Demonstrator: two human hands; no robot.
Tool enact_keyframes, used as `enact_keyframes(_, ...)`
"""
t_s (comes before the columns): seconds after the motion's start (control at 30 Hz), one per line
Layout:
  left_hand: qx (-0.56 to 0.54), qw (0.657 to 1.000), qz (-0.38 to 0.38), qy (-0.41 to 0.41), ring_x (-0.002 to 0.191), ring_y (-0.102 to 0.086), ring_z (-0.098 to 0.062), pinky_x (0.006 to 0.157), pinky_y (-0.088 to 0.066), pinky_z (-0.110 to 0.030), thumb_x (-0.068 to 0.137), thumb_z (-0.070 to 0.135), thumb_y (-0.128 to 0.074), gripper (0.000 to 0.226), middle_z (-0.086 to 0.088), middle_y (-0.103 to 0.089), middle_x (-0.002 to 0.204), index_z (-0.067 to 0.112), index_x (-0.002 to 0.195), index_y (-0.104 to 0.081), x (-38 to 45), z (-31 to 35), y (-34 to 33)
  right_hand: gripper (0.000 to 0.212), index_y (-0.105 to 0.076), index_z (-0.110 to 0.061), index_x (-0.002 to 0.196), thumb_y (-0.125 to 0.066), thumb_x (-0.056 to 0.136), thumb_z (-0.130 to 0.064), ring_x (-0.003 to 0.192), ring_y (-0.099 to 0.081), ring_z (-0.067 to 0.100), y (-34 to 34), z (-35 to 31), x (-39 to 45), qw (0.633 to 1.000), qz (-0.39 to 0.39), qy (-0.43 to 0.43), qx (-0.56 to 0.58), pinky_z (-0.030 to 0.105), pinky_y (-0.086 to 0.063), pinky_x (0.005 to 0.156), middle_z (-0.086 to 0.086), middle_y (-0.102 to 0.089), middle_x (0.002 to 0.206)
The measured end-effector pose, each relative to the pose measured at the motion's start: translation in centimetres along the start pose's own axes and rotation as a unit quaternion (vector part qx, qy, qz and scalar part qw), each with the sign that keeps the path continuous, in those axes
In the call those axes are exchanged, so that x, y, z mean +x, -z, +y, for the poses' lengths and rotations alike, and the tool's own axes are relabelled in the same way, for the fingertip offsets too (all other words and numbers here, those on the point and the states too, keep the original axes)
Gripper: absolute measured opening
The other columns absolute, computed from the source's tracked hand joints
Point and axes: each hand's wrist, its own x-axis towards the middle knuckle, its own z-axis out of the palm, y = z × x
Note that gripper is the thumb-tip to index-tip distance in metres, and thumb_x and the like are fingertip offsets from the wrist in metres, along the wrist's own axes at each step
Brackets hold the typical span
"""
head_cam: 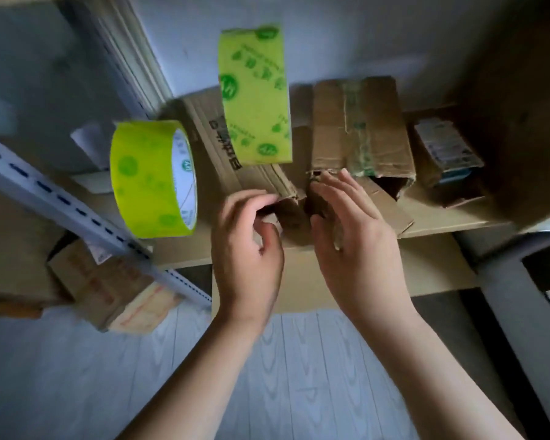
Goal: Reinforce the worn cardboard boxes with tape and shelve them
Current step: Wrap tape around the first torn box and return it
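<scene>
A small worn cardboard box sits at the front of a wooden shelf, between my hands. My left hand curls its fingers over the box's upper left corner and grips it. My right hand lies flat against the box's right side, fingers spread, holding nothing. A strip of yellow-green printed tape hangs in front of the camera above the box. A roll of the same tape hovers at the left, level with the shelf; what holds it is hidden.
A stack of flattened cardboard lies behind my left hand. A torn box with green tape and a small printed box stand further right. A grey slotted upright crosses the left. More boxes sit lower left.
</scene>
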Motion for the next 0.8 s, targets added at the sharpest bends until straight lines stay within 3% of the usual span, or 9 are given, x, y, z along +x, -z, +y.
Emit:
enact_keyframes(0.1,0.030,0.997,0.071,-0.014,0.115,-0.054,-0.019,0.103,-0.036,-0.017,0.081,-0.008,-0.055,0.038,-0.010,-0.058,0.118,0.005,0.116,-0.066,-0.3,-3.6,0.6,0.045,-0.057,-0.005,0.134,-0.051,0.091,0.005,0.144,-0.037,0.017,-3.3,-0.6,-0.4,0.999,-0.017,0.037,0.008,0.019,-0.025,0.117,0.005,-0.054,0.144)
enact_keyframes(0.2,-0.012,0.996,0.079,0.047,0.125,-0.044,-0.007,0.105,-0.027,-0.009,0.092,0.010,-0.057,0.045,-0.001,-0.051,0.134,0.009,0.136,-0.053,-1.0,-5.7,-0.1,0.056,-0.040,-0.004,0.148,-0.048,0.093,0.004,0.146,-0.032,0.019,-5.7,0.3,0.1,0.999,-0.029,0.027,-0.008,0.003,-0.014,0.109,0.010,-0.040,0.154)
enact_keyframes(0.27,-0.058,0.990,0.046,0.123,0.133,-0.037,-0.003,0.108,-0.024,-0.008,0.099,0.022,-0.054,0.051,0.006,-0.043,0.145,0.013,0.148,-0.040,-1.2,-6.5,-0.7,0.065,-0.025,-0.003,0.154,-0.048,0.093,0.003,0.147,-0.029,0.022,-7.0,1.1,0.5,0.999,-0.039,0.008,-0.013,0.006,-0.017,0.109,0.014,-0.031,0.159)
enact_keyframes(0.33,-0.108,0.972,-0.014,0.210,0.141,-0.036,-0.011,0.110,-0.026,-0.016,0.103,0.034,-0.049,0.053,0.002,-0.040,0.154,0.018,0.152,-0.035,-1.2,-7.1,-1.1,0.071,-0.016,-0.004,0.156,-0.049,0.093,0.002,0.146,-0.030,0.025,-7.9,1.6,0.6,0.998,-0.052,-0.010,-0.015,0.015,-0.025,0.108,0.014,-0.026,0.161)
enact_keyframes(0.43,-0.133,0.957,-0.080,0.247,0.124,-0.053,-0.019,0.084,-0.034,-0.017,0.103,0.044,-0.045,0.042,0.003,-0.059,0.136,0.022,0.138,-0.052,-1.0,-7.2,-1.2,0.074,-0.019,-0.005,0.156,-0.053,0.091,-0.002,0.141,-0.036,0.026,-8.4,1.8,0.8,0.998,-0.058,-0.037,0.001,0.017,-0.028,0.102,0.015,-0.035,0.156)
enact_keyframes(0.53,-0.155,0.944,-0.083,0.280,0.087,-0.056,-0.008,0.057,-0.035,-0.008,0.098,0.042,-0.056,0.023,0.017,-0.062,0.098,0.024,0.110,-0.060,-1.4,-7.3,-0.3,0.059,-0.041,-0.004,0.145,-0.061,0.090,-0.009,0.127,-0.049,0.030,-7.9,1.3,0.8,0.997,-0.039,-0.068,0.015,0.023,-0.034,0.095,0.017,-0.056,0.134)
enact_keyframes(0.67,-0.119,0.950,-0.072,0.278,0.063,-0.057,0.013,0.050,-0.036,-0.003,0.084,0.020,-0.072,0.020,0.016,-0.061,0.080,0.026,0.082,-0.053,-2.4,-8.1,1.0,0.020,-0.067,-0.007,0.107,-0.068,0.087,-0.012,0.095,-0.060,0.030,-7.4,1.0,0.4,0.995,-0.051,-0.078,0.024,0.034,-0.047,0.082,0.014,-0.060,0.101)
enact_keyframes(0.73,-0.106,0.954,-0.078,0.271,0.060,-0.054,0.018,0.049,-0.036,-0.005,0.081,0.016,-0.073,0.023,0.016,-0.062,0.073,0.026,0.079,-0.052,-2.9,-8.0,1.2,0.009,-0.060,-0.010,0.088,-0.068,0.087,-0.014,0.080,-0.053,0.025,-7.3,1.1,0.2,0.995,-0.047,-0.089,0.027,0.031,-0.037,0.066,0.011,-0.058,0.090)
enact_keyframes(0.8,-0.105,0.953,-0.086,0.271,0.060,-0.055,0.017,0.049,-0.037,-0.005,0.075,0.018,-0.074,0.024,0.022,-0.064,0.068,0.027,0.078,-0.052,-3.5,-7.5,1.4,0.020,-0.048,-0.008,0.081,-0.066,0.088,-0.012,0.068,-0.046,0.018,-7.3,1.3,-0.5,0.993,-0.047,-0.097,0.056,0.030,-0.032,0.057,0.006,-0.055,0.076)
